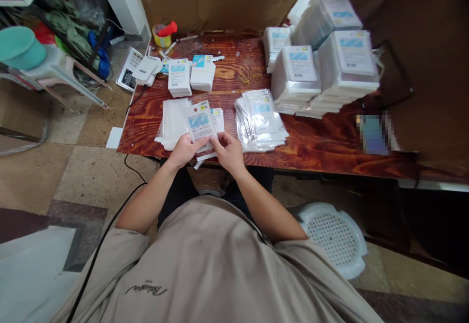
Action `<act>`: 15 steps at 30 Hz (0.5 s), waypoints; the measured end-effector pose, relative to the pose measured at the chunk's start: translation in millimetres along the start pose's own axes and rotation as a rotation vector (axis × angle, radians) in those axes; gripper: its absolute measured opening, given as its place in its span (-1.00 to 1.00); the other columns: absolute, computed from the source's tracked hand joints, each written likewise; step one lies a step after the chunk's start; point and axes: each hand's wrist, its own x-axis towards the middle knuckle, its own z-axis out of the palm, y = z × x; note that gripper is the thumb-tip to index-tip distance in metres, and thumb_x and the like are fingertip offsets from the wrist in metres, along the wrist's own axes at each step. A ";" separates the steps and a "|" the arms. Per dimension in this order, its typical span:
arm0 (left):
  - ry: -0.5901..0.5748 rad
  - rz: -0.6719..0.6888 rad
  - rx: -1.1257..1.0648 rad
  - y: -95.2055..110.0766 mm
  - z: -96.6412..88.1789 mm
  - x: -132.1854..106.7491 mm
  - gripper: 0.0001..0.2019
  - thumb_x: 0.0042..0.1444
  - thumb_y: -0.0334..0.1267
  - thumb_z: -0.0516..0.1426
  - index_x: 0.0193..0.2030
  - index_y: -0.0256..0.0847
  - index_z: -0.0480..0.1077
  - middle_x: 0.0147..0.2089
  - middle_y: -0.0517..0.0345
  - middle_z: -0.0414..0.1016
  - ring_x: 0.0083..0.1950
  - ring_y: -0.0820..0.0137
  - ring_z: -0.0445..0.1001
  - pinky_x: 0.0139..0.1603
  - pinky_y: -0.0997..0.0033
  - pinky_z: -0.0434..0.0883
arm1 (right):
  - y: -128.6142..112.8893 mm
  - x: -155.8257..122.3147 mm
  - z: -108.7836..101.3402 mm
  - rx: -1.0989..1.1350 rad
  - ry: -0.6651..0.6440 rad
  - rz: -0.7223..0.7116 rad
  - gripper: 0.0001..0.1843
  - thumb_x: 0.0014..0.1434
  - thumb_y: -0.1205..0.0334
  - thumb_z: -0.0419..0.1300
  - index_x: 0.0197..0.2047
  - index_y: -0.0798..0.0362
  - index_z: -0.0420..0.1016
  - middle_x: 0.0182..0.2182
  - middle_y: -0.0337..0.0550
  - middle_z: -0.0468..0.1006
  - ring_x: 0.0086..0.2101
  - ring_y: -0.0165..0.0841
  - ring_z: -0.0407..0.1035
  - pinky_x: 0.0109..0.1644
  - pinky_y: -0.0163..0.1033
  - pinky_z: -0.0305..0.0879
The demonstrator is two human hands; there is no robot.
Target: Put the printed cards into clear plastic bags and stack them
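Both hands meet at the near edge of a dark wooden table (315,142). My left hand (185,151) and my right hand (229,151) are both closed on the lower end of a white printed card with a blue picture (200,121), which seems to sit in a clear sleeve. Under it lies a pile of clear plastic sleeves (172,123). Just right of my hands is a fanned stack of bagged cards (261,120).
Two stacks of white cards (190,75) stand further back, with a tape roll (161,35) behind them. Tall piles of bagged packs (322,64) fill the right side. A white plastic stool (335,237) is on the floor at right, and a cable (110,225) runs on the left.
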 end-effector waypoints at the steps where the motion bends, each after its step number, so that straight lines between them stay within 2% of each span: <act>1: 0.050 0.045 0.040 -2.4 0.7 -3.4 -0.50 -0.01 -0.03 0.44 -0.01 -0.26 0.53 -0.03 -0.07 0.64 -0.02 0.21 0.62 0.04 0.22 0.57 | 0.6 4.0 1.3 0.046 0.004 0.038 -0.52 0.17 -0.24 0.29 -0.20 0.05 0.51 -0.26 -0.09 0.63 -0.30 -0.29 0.51 -0.23 -0.19 0.50; 3: 0.236 0.188 0.170 -8.7 4.7 -17.4 -0.56 0.08 -0.03 0.39 0.03 -0.19 0.51 0.00 -0.04 0.62 -0.01 0.27 0.61 0.08 0.25 0.54 | 2.3 9.6 4.3 0.137 0.034 0.109 -0.50 0.13 -0.27 0.29 -0.18 0.02 0.45 -0.23 -0.10 0.63 -0.34 -0.29 0.52 -0.35 -0.21 0.49; 5: 0.479 0.364 0.365 -16.5 9.6 -35.9 -0.67 0.13 -0.07 0.36 -0.02 -0.15 0.54 0.01 -0.01 0.59 0.03 0.30 0.57 0.14 0.31 0.48 | 3.5 11.5 5.8 0.165 0.054 0.147 -0.48 0.10 -0.28 0.30 -0.19 0.01 0.43 -0.26 -0.11 0.62 -0.39 -0.32 0.50 -0.44 -0.25 0.45; 7: 0.622 0.444 0.477 -23.5 13.2 -50.3 -0.73 0.15 -0.08 0.34 -0.08 -0.15 0.56 -0.05 0.00 0.59 0.00 0.32 0.55 0.11 0.38 0.46 | 3.1 10.3 5.0 0.154 0.065 0.159 -0.49 0.08 -0.26 0.31 -0.21 0.02 0.44 -0.32 -0.15 0.61 -0.44 -0.36 0.46 -0.50 -0.29 0.41; 9: 0.616 0.404 0.424 -27.0 14.0 -54.9 -0.69 0.18 -0.05 0.32 -0.03 -0.17 0.55 -0.10 0.01 0.59 -0.10 0.34 0.56 -0.03 0.41 0.49 | 1.2 7.3 3.0 0.158 0.049 0.176 -0.50 0.08 -0.25 0.32 -0.20 0.03 0.46 -0.39 -0.19 0.59 -0.50 -0.39 0.42 -0.53 -0.31 0.37; 11: 0.535 0.301 0.311 -26.1 11.3 -49.6 -0.65 0.20 0.02 0.28 -0.04 -0.21 0.55 -0.18 0.04 0.61 -0.25 0.39 0.56 -0.20 0.44 0.49 | -1.1 4.3 1.8 0.190 -0.030 0.194 -0.48 0.05 -0.23 0.35 -0.15 0.04 0.49 -0.37 -0.19 0.60 -0.50 -0.39 0.41 -0.54 -0.32 0.35; 13: 0.468 0.210 0.231 -22.1 6.2 -39.8 -0.62 0.20 0.08 0.26 -0.17 -0.24 0.55 -0.29 0.09 0.60 -0.38 0.42 0.51 -0.33 0.46 0.46 | -2.6 2.0 2.6 0.258 -0.145 0.179 -0.41 -0.02 -0.17 0.43 -0.04 0.04 0.49 -0.26 -0.17 0.65 -0.39 -0.36 0.49 -0.43 -0.30 0.45; 15: 0.434 0.152 0.207 -17.3 1.9 -31.7 -0.60 0.18 0.12 0.26 -0.28 -0.25 0.53 -0.39 0.13 0.55 -0.47 0.45 0.45 -0.44 0.47 0.40 | -2.8 0.7 5.2 0.342 -0.205 0.155 -0.31 -0.10 -0.08 0.49 0.04 0.03 0.46 -0.16 -0.15 0.66 -0.25 -0.33 0.54 -0.22 -0.27 0.54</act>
